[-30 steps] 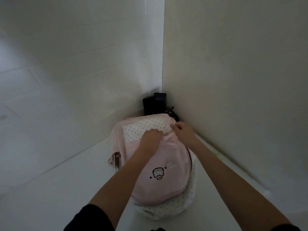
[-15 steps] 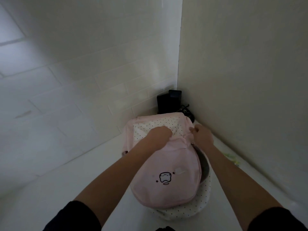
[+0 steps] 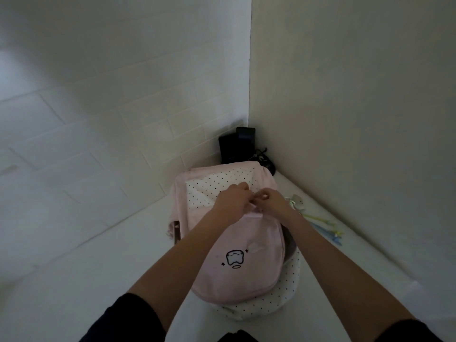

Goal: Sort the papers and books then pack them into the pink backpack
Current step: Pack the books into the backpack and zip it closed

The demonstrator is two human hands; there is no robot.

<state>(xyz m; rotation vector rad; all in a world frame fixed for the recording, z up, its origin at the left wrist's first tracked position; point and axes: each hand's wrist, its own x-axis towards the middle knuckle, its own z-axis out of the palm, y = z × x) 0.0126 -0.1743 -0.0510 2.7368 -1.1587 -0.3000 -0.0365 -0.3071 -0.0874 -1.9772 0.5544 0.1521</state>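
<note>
The pink backpack [image 3: 237, 265] lies on the white table in the room's corner, its front showing a small cartoon print and its white dotted lining visible at the far and near ends. My left hand [image 3: 233, 202] grips the pink fabric at the top edge of the front flap. My right hand [image 3: 272, 202] pinches the same edge right beside it, fingers curled; what it pinches is too small to tell. A dark gap shows along the backpack's right side. No papers or books are visible.
A black box-shaped device [image 3: 238, 144] with dark cables [image 3: 265, 160] stands in the corner behind the backpack. Several pastel pens [image 3: 325, 227] and a small pale object [image 3: 294, 199] lie on the table [image 3: 98, 267] to the right, near the wall.
My right hand has come back from the backpack's right side to meet my left hand at the top of the flap. The view has shifted, bringing the pens into sight.
</note>
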